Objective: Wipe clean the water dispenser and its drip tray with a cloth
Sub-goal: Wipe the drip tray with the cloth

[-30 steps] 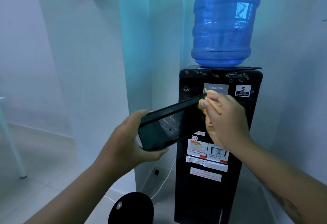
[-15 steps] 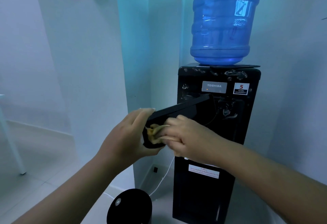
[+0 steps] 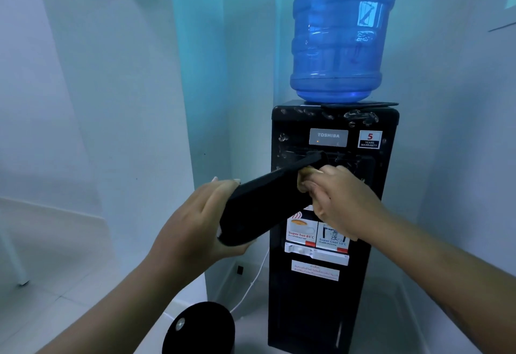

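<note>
My right hand (image 3: 332, 200), closed on the yellow cloth (image 3: 305, 176), has slid from the near end of the drip tray (image 3: 268, 200) up to its far end; my left hand (image 3: 201, 219) grips the near end, holding it before the water dispenser (image 3: 329, 292) (tray nearly done, I judge; cabinet next).

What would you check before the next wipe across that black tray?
1. Left hand grips the drip tray at its near end: ok.
2. Right hand presses the yellow cloth on the tray: ok.
3. Tray held clear of the dispenser front: cannot tell.
4. Tray surface clean: cannot tell.
5. Spots on dispenser's top edge wiped: not ok.
6. Blue bottle seated upright: ok.
</note>
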The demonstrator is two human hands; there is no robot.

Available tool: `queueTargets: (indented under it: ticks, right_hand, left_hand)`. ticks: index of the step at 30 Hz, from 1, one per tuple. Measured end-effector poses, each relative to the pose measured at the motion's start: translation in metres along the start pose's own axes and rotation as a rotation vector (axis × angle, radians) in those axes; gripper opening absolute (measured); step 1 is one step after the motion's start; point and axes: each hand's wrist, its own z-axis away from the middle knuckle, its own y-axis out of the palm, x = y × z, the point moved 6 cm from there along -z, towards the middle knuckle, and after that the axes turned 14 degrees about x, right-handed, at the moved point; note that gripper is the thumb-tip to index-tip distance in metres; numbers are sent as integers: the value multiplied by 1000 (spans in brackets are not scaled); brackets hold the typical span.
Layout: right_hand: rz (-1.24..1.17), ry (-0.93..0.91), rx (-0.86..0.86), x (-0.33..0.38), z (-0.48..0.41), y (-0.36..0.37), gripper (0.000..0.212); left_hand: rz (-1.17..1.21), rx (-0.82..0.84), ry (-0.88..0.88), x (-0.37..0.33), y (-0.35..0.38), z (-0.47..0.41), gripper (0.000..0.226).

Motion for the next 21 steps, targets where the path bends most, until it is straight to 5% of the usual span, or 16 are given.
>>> queueTargets:
  ticks: [5,7,11,13,17,21]
  right_hand:
    - [-569,-60,227,8,-2,15,21]
    - [-545,-104,260,12,2,19,8]
    - [-228,-174,255,9,10,22,45]
    - [-70,-228,144,13,10,18,34]
    - [-333,-238,287,20,4,14,21]
    - [-407,-183,591,28,4,7,14]
  left_hand:
    - [-105,122,43,1,4,-4,70]
    - [50,151,-53,10,3,-3,75]
    - [442,146,-260,22,4,0,68]
    - [542,172,-348,27,8,0,60]
    - [722,350,-566,48,23,6,54]
    - [781,364,-527,53,24,16,89]
